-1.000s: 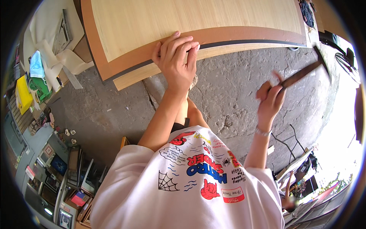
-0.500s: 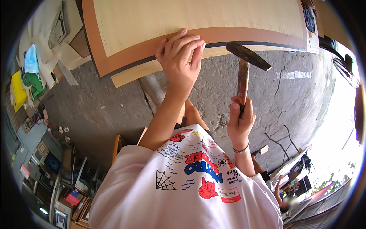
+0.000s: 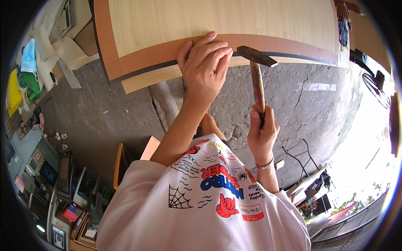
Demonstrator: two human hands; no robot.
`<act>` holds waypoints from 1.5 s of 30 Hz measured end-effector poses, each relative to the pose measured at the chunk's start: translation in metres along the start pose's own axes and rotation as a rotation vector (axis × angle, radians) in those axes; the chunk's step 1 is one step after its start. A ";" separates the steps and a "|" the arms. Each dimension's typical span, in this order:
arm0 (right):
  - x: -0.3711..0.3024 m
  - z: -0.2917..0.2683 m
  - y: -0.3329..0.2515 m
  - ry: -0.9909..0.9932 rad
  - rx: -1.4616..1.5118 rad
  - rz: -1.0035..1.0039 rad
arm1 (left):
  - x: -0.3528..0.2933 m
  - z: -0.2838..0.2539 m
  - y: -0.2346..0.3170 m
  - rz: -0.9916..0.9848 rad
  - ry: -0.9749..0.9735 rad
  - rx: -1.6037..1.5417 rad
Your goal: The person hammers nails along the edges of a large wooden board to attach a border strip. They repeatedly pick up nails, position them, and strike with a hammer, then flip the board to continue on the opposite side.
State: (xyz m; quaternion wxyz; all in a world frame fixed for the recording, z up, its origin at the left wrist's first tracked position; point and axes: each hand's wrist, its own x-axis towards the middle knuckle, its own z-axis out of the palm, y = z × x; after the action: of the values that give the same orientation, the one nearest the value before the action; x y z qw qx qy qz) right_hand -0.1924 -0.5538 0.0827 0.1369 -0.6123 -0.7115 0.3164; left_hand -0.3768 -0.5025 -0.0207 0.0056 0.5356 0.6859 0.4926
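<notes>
Grey concrete floor [image 3: 284,98], cracked, pitted and dull, is noted beneath the work area. Above it, at the top of the view, a broad panel [image 3: 222,19] is found, faced in pale, straight-grained wood or veneer and bounded by a smooth, matt brown border [image 3: 293,43]. Along the near side a thin dark strip [image 3: 146,70] is seen, with a pale wooden edge [image 3: 150,79] below it; their curve is attributed to the lens.

On that near side the left hand [image 3: 204,67] is laid, fingers bent and bunched over the border. Whether anything small is pinched there cannot be told. By the right hand [image 3: 262,131] a hammer [image 3: 256,75] is held, fingers wrapped round the lower handle [image 3: 259,92]; its head [image 3: 256,56] is placed just right of the left hand, at the panel's near side in view. Contact cannot be confirmed.

The hammer is judged stiff and head-heavy; the dark, blocky metal is tapered to a bright, worn end. The handle, scuffed and reddish-brown, is best gripped low, where slipping is thought unlikely. The panel is judged rigid and awkward, its facing easily dented; it should be held by the border.
</notes>
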 end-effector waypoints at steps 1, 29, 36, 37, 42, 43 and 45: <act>0.001 0.000 -0.001 0.002 -0.009 0.005 | 0.000 0.000 0.000 0.004 0.001 -0.001; -0.001 -0.004 -0.008 0.069 -0.037 -0.011 | 0.004 -0.010 0.008 -0.110 -0.048 -0.020; -0.002 0.000 0.000 0.029 -0.006 0.027 | 0.013 -0.041 -0.010 0.068 -0.292 0.279; -0.002 0.000 0.000 0.022 -0.009 0.024 | 0.013 -0.042 -0.017 0.128 -0.313 0.314; -0.004 0.001 -0.006 0.045 -0.041 -0.033 | 0.011 -0.044 -0.028 0.207 -0.380 0.361; -0.003 0.005 -0.005 0.075 -0.096 -0.122 | 0.014 -0.047 -0.030 0.246 -0.369 0.353; -0.003 0.011 -0.003 -0.124 -0.069 -0.034 | 0.019 -0.047 -0.032 0.298 -0.381 0.286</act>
State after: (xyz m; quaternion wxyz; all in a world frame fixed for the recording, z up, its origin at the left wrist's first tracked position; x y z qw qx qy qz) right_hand -0.2002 -0.5599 0.0770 0.0768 -0.5836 -0.7396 0.3264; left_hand -0.4334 -0.5181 -0.0088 -0.0139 0.7089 0.6487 0.2767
